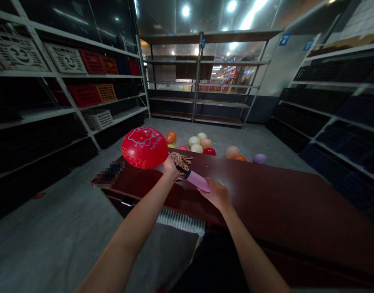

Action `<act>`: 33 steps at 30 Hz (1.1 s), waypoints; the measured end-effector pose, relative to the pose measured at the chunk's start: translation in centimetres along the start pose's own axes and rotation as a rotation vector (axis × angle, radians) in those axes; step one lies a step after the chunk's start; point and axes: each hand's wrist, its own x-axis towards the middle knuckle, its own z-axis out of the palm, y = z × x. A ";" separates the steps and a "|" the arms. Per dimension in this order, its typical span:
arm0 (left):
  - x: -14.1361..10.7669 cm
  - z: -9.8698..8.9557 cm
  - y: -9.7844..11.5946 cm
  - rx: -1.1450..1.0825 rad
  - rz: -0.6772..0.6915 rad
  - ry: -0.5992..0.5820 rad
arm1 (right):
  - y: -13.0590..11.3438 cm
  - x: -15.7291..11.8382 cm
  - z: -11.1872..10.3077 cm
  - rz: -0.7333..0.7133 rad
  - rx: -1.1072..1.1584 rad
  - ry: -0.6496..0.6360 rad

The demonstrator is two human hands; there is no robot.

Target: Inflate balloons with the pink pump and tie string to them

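A round, inflated red balloon (146,148) with a cartoon cat print and "hello kitty" lettering is over the left part of the dark red desk. My left hand (171,166) is closed around the balloon's neck, where the black front end of a hand pump meets it. The pump (197,181) has a pink body and slants down to the right. My right hand (216,193) grips the pump's rear end. Just beyond the pump, a tangled heap of tan strips (184,159) lies on the desk; what they are I cannot tell.
The desk (266,187) stretches right, with a blurred flat object (111,174) at its left corner. Several inflated balloons (196,142) lie on the floor behind it. Shelves with crates (91,61) line the left; a rack (199,81) stands at the back, more shelves (336,89) right.
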 end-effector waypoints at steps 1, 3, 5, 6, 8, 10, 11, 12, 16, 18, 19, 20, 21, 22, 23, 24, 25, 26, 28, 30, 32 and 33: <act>0.0 -0.4 0.6 -0.011 0.022 0.025 | 0.0 0.0 -0.1 -0.009 0.006 -0.010; 0.2 -0.9 2.3 -0.034 0.067 0.051 | -0.1 -0.1 -0.3 -0.030 0.020 -0.026; 0.5 -1.1 4.4 -0.033 0.087 0.042 | -0.3 0.0 -0.6 -0.047 0.036 -0.029; 0.6 -1.0 5.6 -0.028 0.099 0.038 | -0.3 0.0 -0.6 -0.051 0.045 -0.026; 0.9 -0.6 7.8 -0.009 0.116 0.031 | -0.4 0.1 -0.7 -0.051 0.061 -0.023; 1.1 0.3 9.5 0.016 0.127 0.028 | -0.5 0.2 -0.7 -0.047 0.069 -0.015; 1.2 0.9 10.1 0.032 0.132 0.023 | -0.4 0.2 -0.6 -0.043 0.071 -0.005; 1.2 1.6 10.4 0.050 0.140 0.015 | -0.4 0.1 -0.6 -0.038 0.072 0.009; 1.6 5.0 9.7 0.107 0.174 -0.067 | 0.1 0.0 -0.1 0.006 0.062 0.077; 1.8 6.7 8.4 0.127 0.188 -0.113 | 0.4 0.0 0.1 0.050 0.052 0.104; 1.8 7.6 7.6 0.143 0.189 -0.137 | 0.5 0.0 0.2 0.074 0.049 0.115; 1.8 8.3 6.7 0.164 0.185 -0.162 | 0.6 0.0 0.3 0.095 0.049 0.124; 1.7 9.0 5.6 0.189 0.172 -0.185 | 0.7 0.0 0.3 0.114 0.051 0.130; 1.6 9.6 4.5 0.213 0.154 -0.204 | 0.7 0.1 0.4 0.132 0.052 0.135; 1.5 10.0 3.2 0.237 0.135 -0.219 | 0.8 0.1 0.4 0.152 0.050 0.138; 1.3 10.3 1.8 0.260 0.118 -0.229 | 0.8 0.1 0.4 0.174 0.048 0.141; 1.1 10.5 0.4 0.284 0.101 -0.235 | 0.8 0.1 0.5 0.196 0.043 0.143; 0.8 10.5 -1.0 0.306 0.086 -0.242 | 0.8 0.2 0.5 0.216 0.039 0.145; 0.4 10.1 -3.4 0.328 0.076 -0.250 | 0.8 0.2 0.6 0.255 0.026 0.148; 0.2 9.6 -5.1 0.326 0.071 -0.242 | 0.8 0.3 0.6 0.282 0.013 0.146; 0.2 9.0 -5.6 0.319 0.060 -0.223 | 0.8 0.3 0.6 0.286 0.004 0.140; 0.4 8.7 -5.5 0.314 0.052 -0.209 | 0.7 0.4 0.5 0.276 0.002 0.137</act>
